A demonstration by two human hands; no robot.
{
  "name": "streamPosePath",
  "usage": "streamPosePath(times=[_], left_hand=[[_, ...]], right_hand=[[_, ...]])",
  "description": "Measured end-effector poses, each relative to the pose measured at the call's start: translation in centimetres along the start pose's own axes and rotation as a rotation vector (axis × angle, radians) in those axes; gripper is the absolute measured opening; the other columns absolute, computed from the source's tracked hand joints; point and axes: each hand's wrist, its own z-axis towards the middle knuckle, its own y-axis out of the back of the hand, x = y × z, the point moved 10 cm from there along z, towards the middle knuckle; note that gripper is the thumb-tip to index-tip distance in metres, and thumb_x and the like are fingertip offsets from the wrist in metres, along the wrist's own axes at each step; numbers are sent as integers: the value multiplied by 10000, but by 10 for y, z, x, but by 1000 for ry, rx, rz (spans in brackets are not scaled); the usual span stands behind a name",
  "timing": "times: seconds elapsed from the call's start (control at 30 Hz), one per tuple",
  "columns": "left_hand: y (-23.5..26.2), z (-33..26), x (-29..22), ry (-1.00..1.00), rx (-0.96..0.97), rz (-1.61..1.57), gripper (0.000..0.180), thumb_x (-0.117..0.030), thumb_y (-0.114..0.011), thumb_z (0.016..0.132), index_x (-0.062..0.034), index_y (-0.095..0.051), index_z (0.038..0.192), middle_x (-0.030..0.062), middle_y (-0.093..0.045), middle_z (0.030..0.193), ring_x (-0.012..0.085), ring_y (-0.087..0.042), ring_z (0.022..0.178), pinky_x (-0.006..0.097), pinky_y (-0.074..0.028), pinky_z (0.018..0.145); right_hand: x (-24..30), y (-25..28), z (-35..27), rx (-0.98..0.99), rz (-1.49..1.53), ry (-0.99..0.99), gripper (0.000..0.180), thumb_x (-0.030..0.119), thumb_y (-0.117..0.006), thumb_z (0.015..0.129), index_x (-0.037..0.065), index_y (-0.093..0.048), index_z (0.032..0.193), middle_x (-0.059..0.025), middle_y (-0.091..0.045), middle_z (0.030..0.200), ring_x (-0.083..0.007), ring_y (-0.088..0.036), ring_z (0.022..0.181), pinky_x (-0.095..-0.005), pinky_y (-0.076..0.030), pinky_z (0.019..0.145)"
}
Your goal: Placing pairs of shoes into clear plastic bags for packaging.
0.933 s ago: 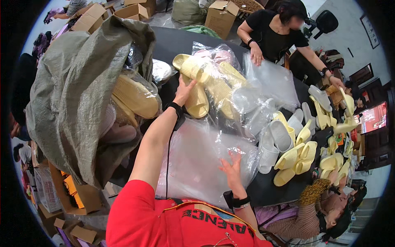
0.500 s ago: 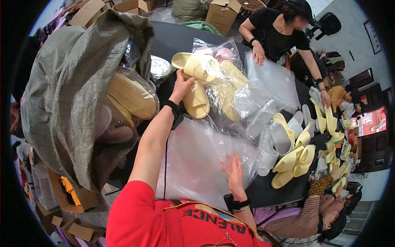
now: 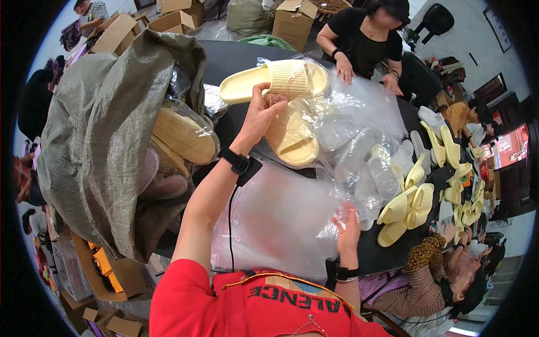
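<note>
My left hand [image 3: 263, 115] is raised over the black table [image 3: 236, 56] and grips a pair of pale yellow slide sandals [image 3: 283, 104], one sticking out to the left, the other hanging below. Its wrist carries a black band with a cable. My right hand [image 3: 348, 227] lies with fingers spread on a pile of clear plastic bags [image 3: 281, 222] at the table's near edge. A large grey-green woven sack [image 3: 106, 129] at the left is open and shows more bagged yellow sandals [image 3: 182, 135].
Several yellow and white sandals [image 3: 407, 205] lie along the right side of the table. A person in black [image 3: 365, 39] handles clear bags at the far side. Other people sit at the lower right. Cardboard boxes [image 3: 292, 19] stand behind and at the lower left.
My left hand has lifted the yellow sandals up off the pile and out of the plastic. My right hand has stayed on the clear bags.
</note>
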Motion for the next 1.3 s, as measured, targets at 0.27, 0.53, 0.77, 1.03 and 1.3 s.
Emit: streamPosePath(times=[0.27,0.53,0.77,1.03,1.3], left_hand=[[-37,-121,-38,406,81,-100,367,-146,-456,899,-49,-301,1217,137,-550,1094,156,-555,902,261,-432,753],[-3,-287,61,995,124,-38,313,-326,-384,934,-75,-416,1119,85,-578,960,146,-573,807,274,-456,716],[20,-288,53,674,417,524,420,-44,-526,784,-48,-473,1200,77,-568,863,139,-568,735,250,-460,633],[34,-280,26,223,420,1429,773,-229,-731,590,-209,-385,1280,149,-338,1305,348,-348,1161,491,-309,904],[13,-276,13,467,792,1137,627,-292,-670,639,-133,-484,1216,193,-424,1216,344,-427,1106,405,-343,921]], right_hand=[[33,88,-24,-11,23,29,213,231,-449,915,38,-536,898,-40,-575,787,-137,-572,739,-263,-451,657],[-38,145,-32,-48,-292,-182,221,273,-503,891,72,-546,972,8,-557,694,-81,-503,577,-215,-404,509],[-40,178,-49,-333,222,23,554,374,-507,875,135,-260,1310,-86,-384,1208,-216,-472,980,-366,-397,822],[-102,140,-101,-170,470,-260,519,414,-538,842,112,-365,1227,-92,-491,1080,-219,-520,912,-379,-452,798],[-137,34,-135,349,47,-615,681,240,-617,817,70,-196,1325,-133,-494,1103,-232,-547,964,-359,-465,783]])
